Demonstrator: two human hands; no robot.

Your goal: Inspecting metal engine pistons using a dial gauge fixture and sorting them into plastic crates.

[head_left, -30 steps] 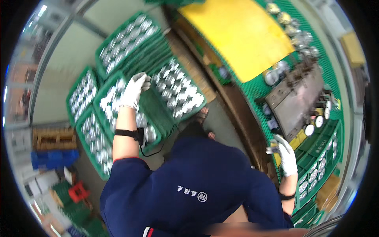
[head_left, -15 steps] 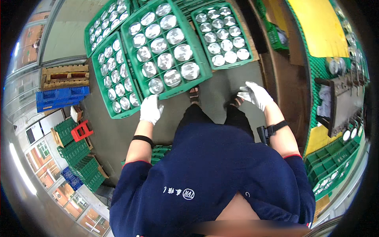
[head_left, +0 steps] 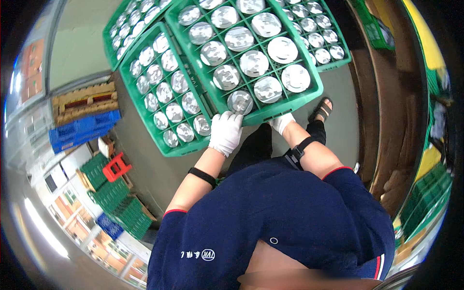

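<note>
A large green plastic crate (head_left: 299, 107) stands in front of me, split into square cells that hold round, clear, glass-like pieces (head_left: 254, 63). My left hand (head_left: 225, 133), in a white glove, curls its fingers over the rim at the crate's near left corner. Under the near edge of the same crate reaches my right hand (head_left: 282, 123), also gloved in white. Its fingers are hidden by the crate, so their grip does not show.
Another filled green crate (head_left: 153, 131) adjoins on the left, with more behind and at the far right (head_left: 347, 57). A brown bench side (head_left: 386, 111) runs along the right. Wooden pallets (head_left: 87, 104), a blue pallet (head_left: 84, 129) and a red stool (head_left: 116, 166) stand at left.
My right hand has moved left from beside the crate, fingers spread, to under its near edge. My left hand now lies over the corner rim. The view has shifted, bringing the crate closer.
</note>
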